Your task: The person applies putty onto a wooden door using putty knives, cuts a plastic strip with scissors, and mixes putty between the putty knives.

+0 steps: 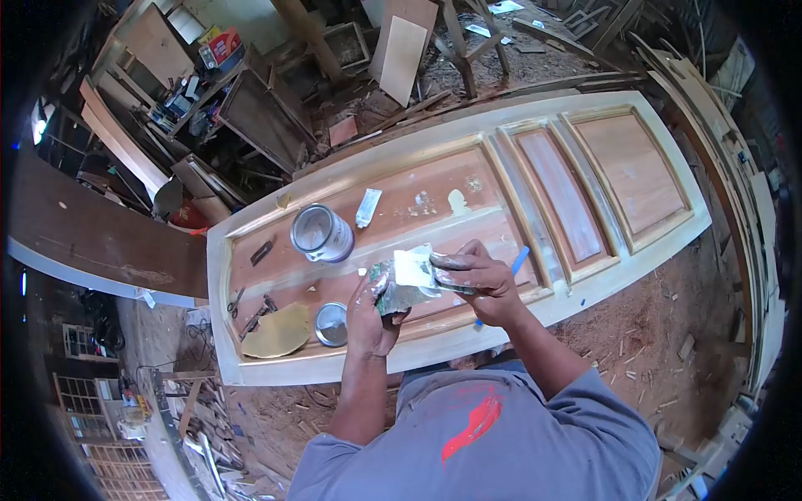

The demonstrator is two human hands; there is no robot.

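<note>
In front of my chest both hands are close together over a panelled wooden door (518,294). My left hand (368,316) is closed on a smeared green-and-grey flat piece (399,299). Fingers of my right hand (478,280) grip a flat scraper, whose pale, square face (413,268) overlaps the green piece. White smears coat the fingers. On the door to the left stand an open can (322,234) and a round metal lid (332,324). A white tube (368,208) lies beyond the can, near a pale patch of filler (458,202).
A yellowish sheet (277,331), pliers-like tools and small scissors (236,302) lie at the door's left end. A blue stick (520,260) rests by my right hand. Stacked boards line the right side. A cluttered shelf (196,104) stands at the back left.
</note>
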